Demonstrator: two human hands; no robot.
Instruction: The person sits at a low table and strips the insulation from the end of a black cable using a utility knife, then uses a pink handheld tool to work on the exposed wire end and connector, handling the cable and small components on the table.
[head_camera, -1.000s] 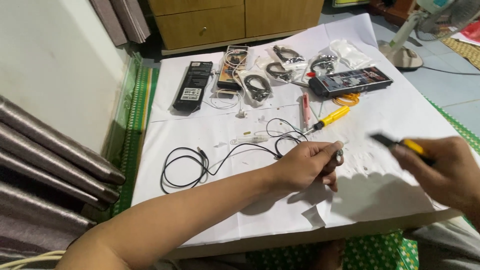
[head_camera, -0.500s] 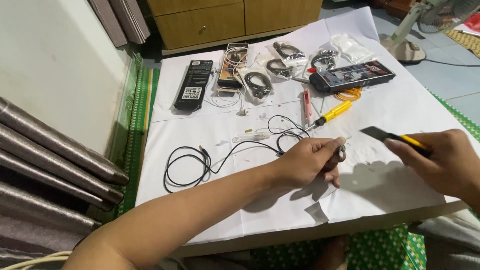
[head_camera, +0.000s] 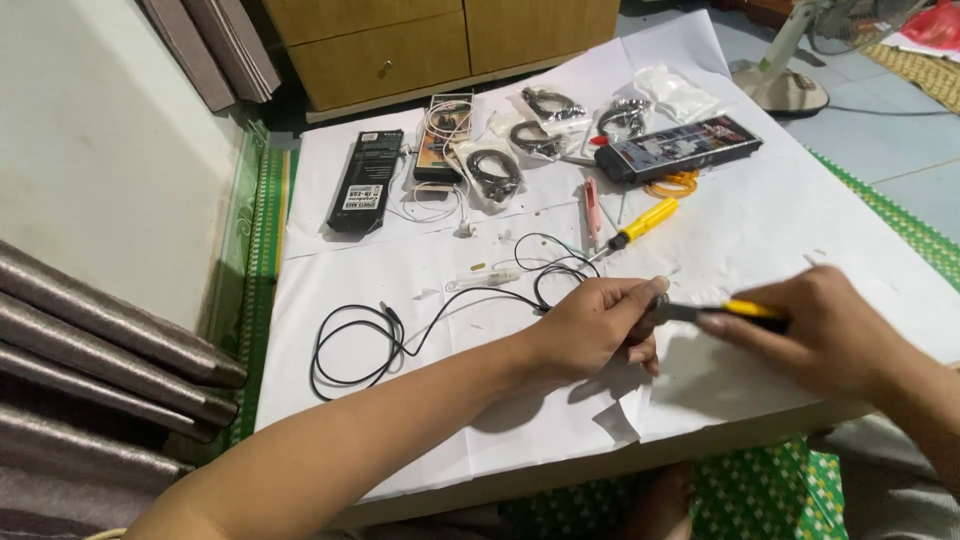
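head view, left hand pinching thin black cable, right hand gripping yellow-handled cutter

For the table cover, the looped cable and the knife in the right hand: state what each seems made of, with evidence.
Cover: white paper, matte; creased, overlapping sheets.
Cable: probably rubber or plastic sheath; thin, black, limp loops.
Knife: yellow handle, likely plastic; dark blade probably metal, blurred.

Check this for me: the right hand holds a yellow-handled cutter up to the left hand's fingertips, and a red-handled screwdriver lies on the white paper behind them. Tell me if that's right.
Not quite. The screwdriver has a yellow handle, not red; the head view shows it. The rest holds: the right hand brings a yellow-handled cutter to the left hand fingertips, over the white paper.
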